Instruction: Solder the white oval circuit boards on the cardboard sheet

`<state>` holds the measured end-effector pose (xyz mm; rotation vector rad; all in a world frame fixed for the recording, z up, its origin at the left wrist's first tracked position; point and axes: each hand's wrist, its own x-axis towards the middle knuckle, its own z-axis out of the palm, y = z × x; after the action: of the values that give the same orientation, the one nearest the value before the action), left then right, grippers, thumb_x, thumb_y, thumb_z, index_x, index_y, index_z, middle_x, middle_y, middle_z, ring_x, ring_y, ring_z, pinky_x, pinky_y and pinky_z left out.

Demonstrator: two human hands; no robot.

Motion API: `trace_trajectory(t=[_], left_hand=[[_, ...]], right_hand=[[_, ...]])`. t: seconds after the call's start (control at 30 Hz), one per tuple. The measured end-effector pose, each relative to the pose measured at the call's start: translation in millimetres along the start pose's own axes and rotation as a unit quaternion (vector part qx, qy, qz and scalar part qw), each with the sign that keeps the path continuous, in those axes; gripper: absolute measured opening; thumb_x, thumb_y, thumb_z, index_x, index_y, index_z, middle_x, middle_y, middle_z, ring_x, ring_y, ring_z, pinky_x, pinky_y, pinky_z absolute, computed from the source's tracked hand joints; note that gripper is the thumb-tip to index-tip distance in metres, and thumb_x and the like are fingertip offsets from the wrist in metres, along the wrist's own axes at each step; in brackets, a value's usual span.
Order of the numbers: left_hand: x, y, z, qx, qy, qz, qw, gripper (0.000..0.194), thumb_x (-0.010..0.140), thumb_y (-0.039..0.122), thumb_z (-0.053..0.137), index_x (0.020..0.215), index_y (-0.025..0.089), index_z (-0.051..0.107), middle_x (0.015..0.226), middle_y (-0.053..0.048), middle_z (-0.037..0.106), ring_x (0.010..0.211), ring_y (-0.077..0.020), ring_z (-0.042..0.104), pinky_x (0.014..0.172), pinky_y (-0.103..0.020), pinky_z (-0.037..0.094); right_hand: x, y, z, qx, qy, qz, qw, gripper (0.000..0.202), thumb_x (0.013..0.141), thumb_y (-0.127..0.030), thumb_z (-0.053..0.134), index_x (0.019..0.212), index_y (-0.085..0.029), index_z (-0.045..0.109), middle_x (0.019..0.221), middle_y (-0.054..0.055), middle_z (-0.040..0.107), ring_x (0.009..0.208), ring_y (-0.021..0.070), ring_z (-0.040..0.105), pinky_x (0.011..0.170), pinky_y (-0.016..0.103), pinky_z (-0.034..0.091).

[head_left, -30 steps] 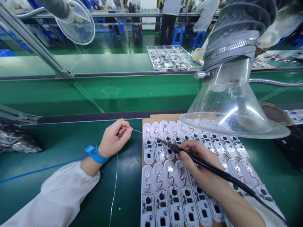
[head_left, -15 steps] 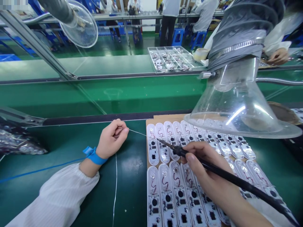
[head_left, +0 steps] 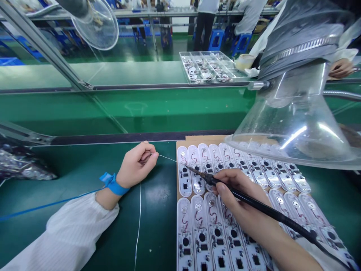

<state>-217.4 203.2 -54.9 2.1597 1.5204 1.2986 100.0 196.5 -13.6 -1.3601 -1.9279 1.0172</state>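
Note:
Pinched in my left hand (head_left: 138,163) is a thin solder wire (head_left: 167,157), its end reaching the top of the leftmost board in the back row. The rest of the wire hangs from the hand down over the green table. My right hand (head_left: 239,199) grips a black soldering iron (head_left: 210,179). The iron's tip points left and lies at the leftmost white oval casing (head_left: 184,186), close to the wire's end; whether they touch I cannot tell. Each casing holds a circuit board with red wires and a round metal disc. A blue strap (head_left: 114,183) circles my left wrist.
A clear fume hood (head_left: 287,128) hangs over the back right casings. The casings stand in two rows on cardboard (head_left: 203,138). A divided clear tray (head_left: 208,67) sits on the far ledge. At left lies a shiny dark bag (head_left: 25,163). A co-worker's hand (head_left: 342,68) shows at upper right.
The view has shifted slightly, so the hood appears further right. The iron's tip has moved a little left and down on the leftmost casing; both hands keep their holds.

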Motion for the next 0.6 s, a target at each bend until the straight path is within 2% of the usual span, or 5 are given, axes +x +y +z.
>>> trace_trajectory(t=[0.1,0.3,0.43,0.6], left_hand=[[-0.3,0.1,-1.2,-0.001,0.001,0.000,1.000,0.013,0.095,0.008,0.059,0.090,0.020,0.055,0.068,0.007,0.034,0.058,-0.0083,0.036,0.057,-0.024,0.033],[1.6,-3.3,-4.1,-0.009,0.018,0.010,1.000,0.013,0.094,0.008,0.058,0.091,0.020,0.054,0.067,0.007,0.033,0.058,-0.0085,0.037,0.058,-0.023,0.034],[1.3,-5.3,-6.4,-0.004,0.018,0.009,1.000,0.013,0.094,0.008,0.058,0.090,0.020,0.054,0.067,0.007,0.033,0.058,-0.0086,0.036,0.058,-0.024,0.034],[0.8,-5.3,-7.1,0.001,0.014,0.011,1.000,0.013,0.093,0.008,0.059,0.090,0.020,0.054,0.066,0.007,0.033,0.057,-0.0091,0.037,0.058,-0.024,0.034]], right_hand=[[-0.3,0.6,0.0,0.002,0.000,0.001,1.000,0.012,0.098,-0.037,0.062,0.104,-0.026,0.065,0.082,0.000,0.077,0.072,0.0153,0.075,0.063,0.023,0.059],[-3.2,1.5,-1.0,0.027,0.039,-0.008,0.999,0.014,0.100,-0.039,0.061,0.104,-0.026,0.064,0.079,0.000,0.076,0.072,0.0145,0.075,0.061,0.021,0.059],[-2.5,0.5,0.7,0.028,0.013,0.001,1.000,0.019,0.100,-0.044,0.062,0.104,-0.026,0.065,0.079,0.001,0.076,0.070,0.0145,0.074,0.061,0.022,0.060],[-1.4,-0.2,2.0,0.038,-0.018,0.032,0.999,0.026,0.098,-0.049,0.064,0.108,-0.025,0.067,0.088,0.004,0.079,0.080,0.0175,0.077,0.071,0.027,0.063]])
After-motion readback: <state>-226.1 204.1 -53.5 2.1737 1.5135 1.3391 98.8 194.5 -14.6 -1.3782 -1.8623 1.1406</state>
